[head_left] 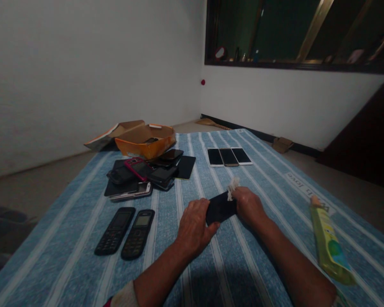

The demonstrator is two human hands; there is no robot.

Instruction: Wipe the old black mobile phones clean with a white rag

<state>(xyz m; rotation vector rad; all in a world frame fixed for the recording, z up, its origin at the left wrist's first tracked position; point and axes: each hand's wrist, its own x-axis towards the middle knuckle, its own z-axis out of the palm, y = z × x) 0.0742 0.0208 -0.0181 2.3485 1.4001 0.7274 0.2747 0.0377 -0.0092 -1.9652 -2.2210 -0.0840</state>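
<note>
My left hand (pixel 194 225) is closed round the left end of a dark smartphone (pixel 221 209), thumb along its near edge. At the phone's far right corner, my right hand (pixel 250 206) pinches a crumpled white tissue (pixel 233 187) against it. The phone is tilted and held above the striped cloth. Left of my left hand, two black keypad phones (pixel 115 231) lie side by side. Beyond my hands, three smartphones (pixel 229 157) lie in a row, screens up.
A pile of mixed phones (pixel 144 175) lies at the left, before an open orange cardboard box (pixel 147 147). On the right a yellow-green bottle (pixel 331 245) lies on its side. A blue striped cloth (pixel 67 221) covers the table. White walls stand behind.
</note>
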